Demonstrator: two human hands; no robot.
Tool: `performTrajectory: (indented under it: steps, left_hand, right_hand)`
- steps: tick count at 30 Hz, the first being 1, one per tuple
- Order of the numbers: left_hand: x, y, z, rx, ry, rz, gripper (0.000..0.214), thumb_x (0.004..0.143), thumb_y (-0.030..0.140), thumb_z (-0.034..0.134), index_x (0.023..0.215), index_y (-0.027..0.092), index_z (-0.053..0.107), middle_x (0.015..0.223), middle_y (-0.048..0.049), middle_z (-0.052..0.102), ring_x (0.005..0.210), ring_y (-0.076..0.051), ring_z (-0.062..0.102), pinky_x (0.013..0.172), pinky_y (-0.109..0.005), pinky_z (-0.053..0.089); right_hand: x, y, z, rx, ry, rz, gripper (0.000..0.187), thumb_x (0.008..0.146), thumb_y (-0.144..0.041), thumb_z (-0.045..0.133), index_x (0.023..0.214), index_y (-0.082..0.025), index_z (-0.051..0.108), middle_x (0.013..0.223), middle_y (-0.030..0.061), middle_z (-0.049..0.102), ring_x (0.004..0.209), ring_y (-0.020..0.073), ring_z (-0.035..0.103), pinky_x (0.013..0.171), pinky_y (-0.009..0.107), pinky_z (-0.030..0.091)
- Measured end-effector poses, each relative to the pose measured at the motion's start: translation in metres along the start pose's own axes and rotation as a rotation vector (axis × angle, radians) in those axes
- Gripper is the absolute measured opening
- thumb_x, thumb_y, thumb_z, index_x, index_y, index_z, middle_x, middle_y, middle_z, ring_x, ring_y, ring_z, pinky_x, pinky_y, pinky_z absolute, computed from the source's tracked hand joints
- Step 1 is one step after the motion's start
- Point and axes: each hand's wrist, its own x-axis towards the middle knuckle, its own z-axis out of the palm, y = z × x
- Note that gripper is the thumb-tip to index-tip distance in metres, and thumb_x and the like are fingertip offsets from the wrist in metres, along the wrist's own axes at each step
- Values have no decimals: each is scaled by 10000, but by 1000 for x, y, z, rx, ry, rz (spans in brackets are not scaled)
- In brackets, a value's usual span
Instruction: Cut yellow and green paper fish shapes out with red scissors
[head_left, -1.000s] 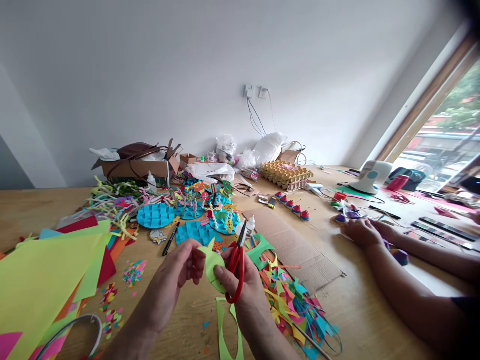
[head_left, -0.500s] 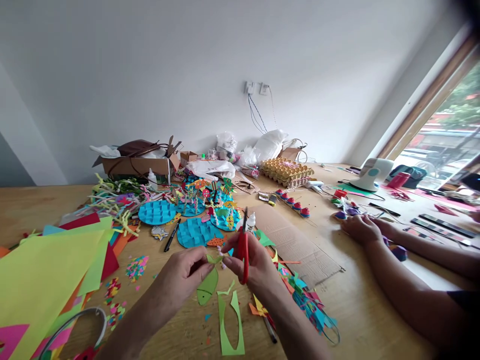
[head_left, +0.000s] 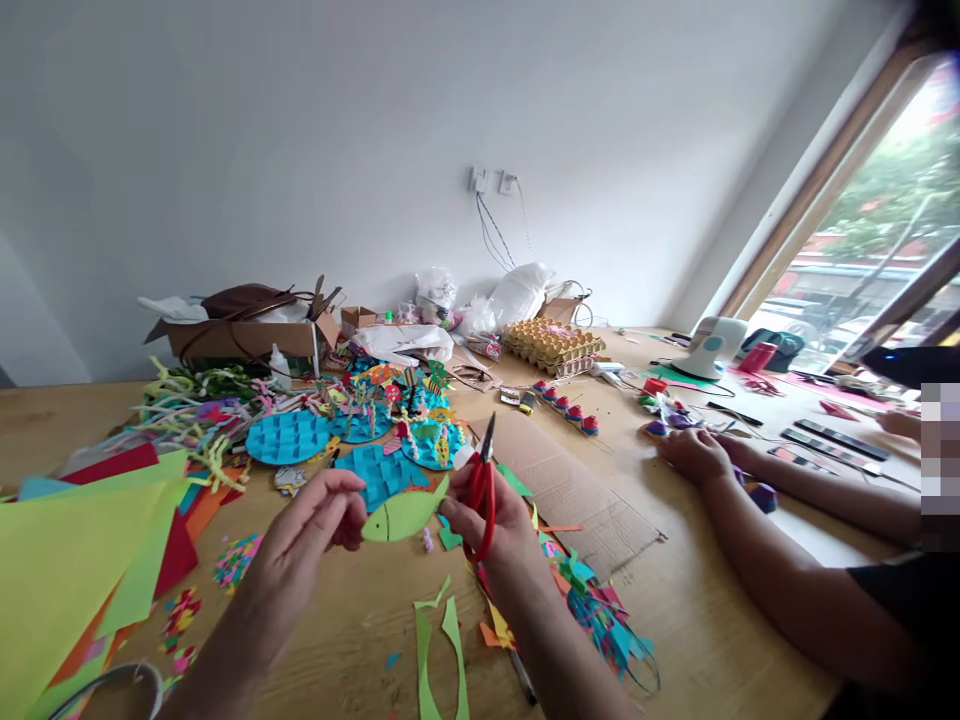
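Observation:
A light green paper fish [head_left: 405, 514] with drawn lines and a dot for an eye lies level between my hands, above the table. My left hand [head_left: 311, 535] is at its head end, with curled fingers against the paper's edge. My right hand [head_left: 506, 525] pinches the tail between thumb and finger. Hooked in the same hand is a pair of red-handled scissors [head_left: 481, 500], its blades pointing up and away. Below lies the green paper offcut [head_left: 424, 655] with a fish-shaped hole. Blue painted egg-tray discs [head_left: 289, 437] decorated with paper fish stand behind my hands.
Coloured paper sheets [head_left: 82, 560] and confetti cover the left side. A cardboard sheet [head_left: 574, 490] and paper scraps [head_left: 600, 610] lie right. Egg trays [head_left: 555, 345] and a cardboard box [head_left: 240, 345] stand at the wall. Another person's hands [head_left: 697, 455] work at the right.
The paper fish has swung from hanging head-down to lying level, its head now toward my left hand. My left hand has moved left, and the view has shifted right.

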Motion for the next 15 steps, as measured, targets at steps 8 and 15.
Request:
performTrajectory:
  steps: [8, 15]
  left_hand:
    - [-4, -17, 34, -197, -133, -103, 214, 635, 361, 697, 728, 181, 629, 620, 2, 573, 570, -143, 495, 513, -239, 422]
    - [-9, -5, 31, -212, 85, -30, 183, 715, 310, 645, 605, 177, 586, 577, 21, 532, 594, -132, 474, 583, -234, 432]
  right_hand:
    - [-8, 21, 28, 221, 184, -45, 249, 661, -320, 716, 799, -191, 554, 667, -19, 557, 561, 119, 479, 523, 226, 383]
    - [-19, 31, 48, 261, 111, 13, 229, 650, -316, 727, 795, -211, 584, 628, -20, 549, 538, 126, 465, 527, 238, 391]
